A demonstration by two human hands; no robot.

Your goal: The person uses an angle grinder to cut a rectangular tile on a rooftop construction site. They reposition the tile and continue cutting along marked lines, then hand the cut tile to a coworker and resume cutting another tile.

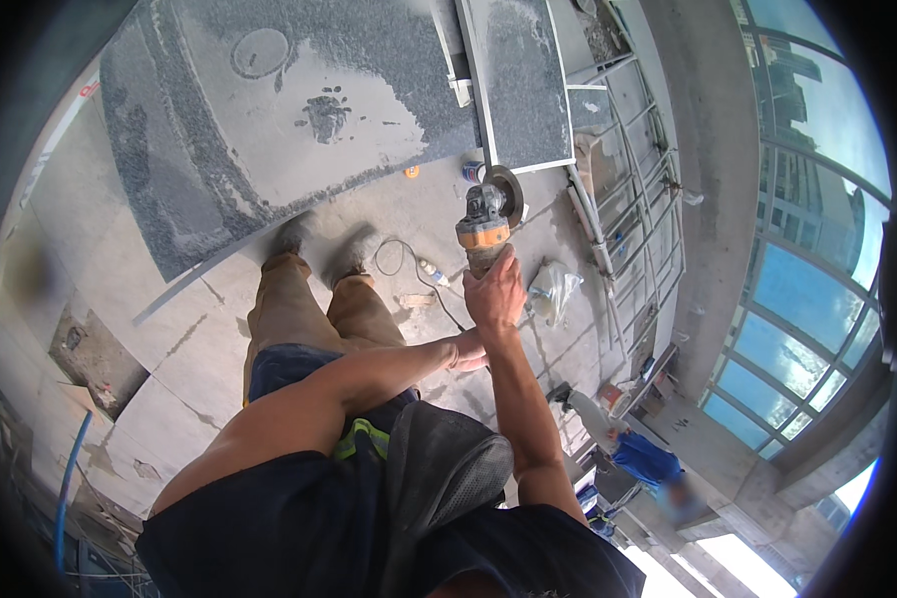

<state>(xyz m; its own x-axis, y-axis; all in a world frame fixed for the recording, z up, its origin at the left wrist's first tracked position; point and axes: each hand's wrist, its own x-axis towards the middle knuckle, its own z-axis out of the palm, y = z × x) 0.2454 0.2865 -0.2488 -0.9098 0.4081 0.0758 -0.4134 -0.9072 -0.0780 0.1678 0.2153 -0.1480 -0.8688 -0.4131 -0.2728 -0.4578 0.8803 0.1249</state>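
Note:
My right hand (496, 291) is wrapped around the body of an angle grinder (483, 236) with a dusty metal head and an orange band. Its round disc (509, 195) stands on edge beside the near end of a narrow grey slab (523, 90) with pale edges; whether they touch, I cannot tell. Just behind the right wrist, my left hand (467, 351) is curled closed, and what it holds is hidden. A dark cord (441, 299) runs close by it. To the left lies a wide grey slab (369, 50), coated with pale dust and marked by a handprint.
A metal frame (633, 204) lies along the right. On the floor are a clear plastic bag (555, 289), a plug connector (433, 271), a small can (473, 170) and an orange roll (412, 171). A person in blue (648, 456) is at the lower right. Windows line the far right.

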